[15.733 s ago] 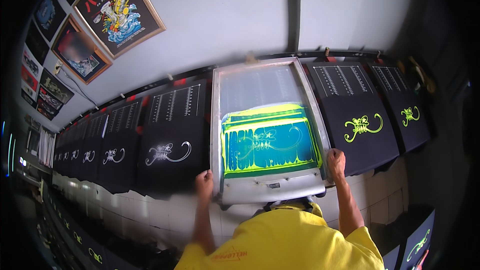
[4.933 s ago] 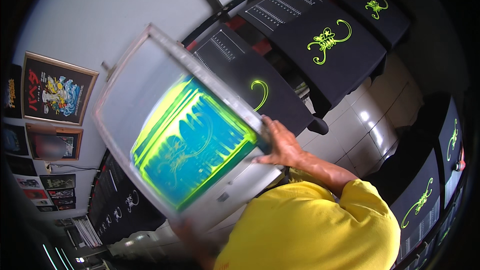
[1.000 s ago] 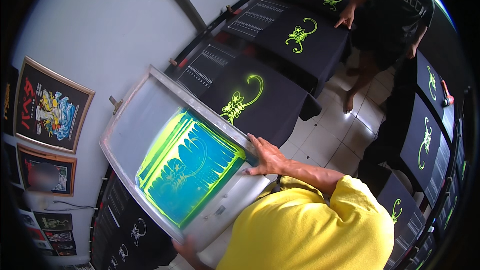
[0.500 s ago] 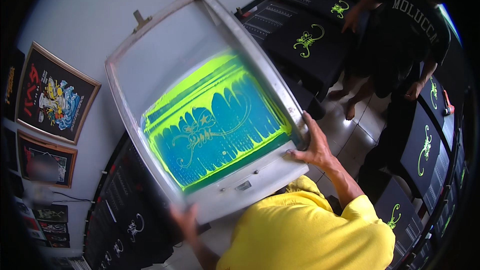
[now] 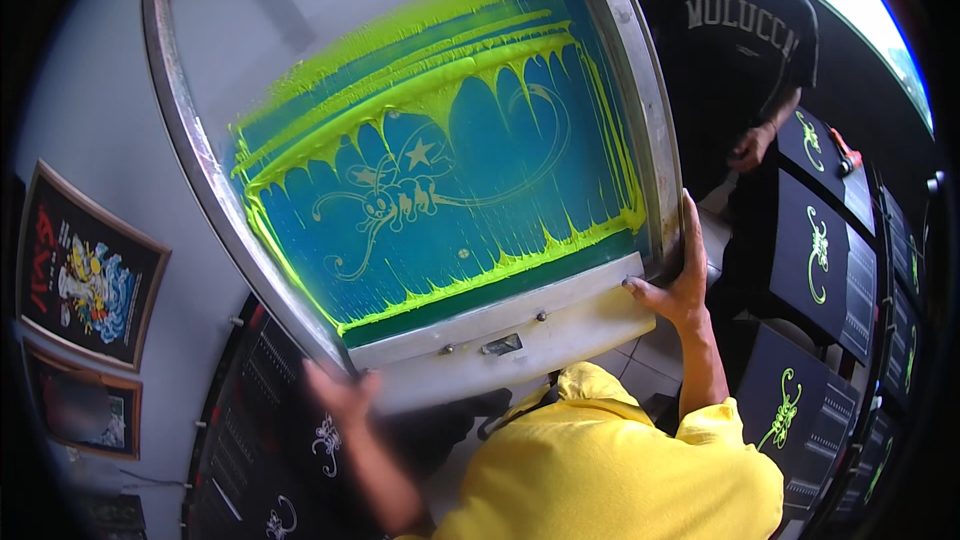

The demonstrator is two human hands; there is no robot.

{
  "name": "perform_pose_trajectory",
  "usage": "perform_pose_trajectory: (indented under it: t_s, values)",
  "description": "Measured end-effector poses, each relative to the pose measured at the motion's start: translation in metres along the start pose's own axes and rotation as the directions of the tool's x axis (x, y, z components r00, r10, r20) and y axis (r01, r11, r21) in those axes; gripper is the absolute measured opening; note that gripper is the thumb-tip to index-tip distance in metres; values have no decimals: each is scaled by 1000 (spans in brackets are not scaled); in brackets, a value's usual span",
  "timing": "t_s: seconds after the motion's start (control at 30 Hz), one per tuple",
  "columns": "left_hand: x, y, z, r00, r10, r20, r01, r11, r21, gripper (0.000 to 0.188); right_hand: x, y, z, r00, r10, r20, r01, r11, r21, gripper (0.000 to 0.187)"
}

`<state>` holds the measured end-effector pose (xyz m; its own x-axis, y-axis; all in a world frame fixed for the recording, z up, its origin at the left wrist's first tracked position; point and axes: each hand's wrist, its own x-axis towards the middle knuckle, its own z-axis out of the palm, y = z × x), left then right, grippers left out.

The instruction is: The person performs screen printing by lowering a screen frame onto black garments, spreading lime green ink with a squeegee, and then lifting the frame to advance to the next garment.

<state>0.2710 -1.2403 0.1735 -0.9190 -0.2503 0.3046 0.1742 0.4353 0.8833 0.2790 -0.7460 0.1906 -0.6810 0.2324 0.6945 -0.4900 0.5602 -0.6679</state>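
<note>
A large silk-screen frame (image 5: 655,90) is held tilted up in front of me, with metal sides around a blue mesh (image 5: 490,170). Thick neon yellow-green ink (image 5: 400,105) streaks the mesh around a pale swirling figure with stars. My right hand (image 5: 680,285) grips the lower right corner, thumb on the front face and fingers along the outer side. At the lower left corner my left hand (image 5: 340,395), slightly blurred, holds the other side; some of its fingers are hidden behind. A pale bar with bolts (image 5: 500,345) runs along the bottom edge between them.
Beyond the frame on the right stands a person in a black shirt (image 5: 750,30), one hand hanging low. Black printing boards with neon prints (image 5: 785,410) line the right side; an orange-handled tool (image 5: 845,152) lies on one. Boards with pale prints (image 5: 325,440) lie lower left. Framed pictures (image 5: 92,265) hang on the left wall.
The screen frame has come up and looks larger and closer, both hands still on it. My view has shifted, so the wall pictures sit lower. Several far boards are now hidden behind the frame.
</note>
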Motion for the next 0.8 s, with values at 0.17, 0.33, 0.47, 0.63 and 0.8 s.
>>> perform_pose_trajectory:
  t_s: [0.17,0.33,0.47,0.63,0.8]
  values:
    - [33,33,14,995,92,41,-90,995,-44,131,14,-26,-17,994,-72,-88,66,996,-68,119]
    - [61,49,25,944,322,69,-314,943,-109,115,20,-35,-28,971,-169,-170,152,982,-112,118]
    - [74,64,29,902,428,50,-402,878,-260,114,22,-49,-38,943,-237,-233,192,961,-202,119]
    - [87,70,25,868,494,43,-471,848,-242,112,31,-68,-44,922,-258,-289,191,952,-239,121]
    - [93,83,29,857,514,39,-488,834,-259,112,41,-77,-52,903,-298,-310,231,944,-235,122]
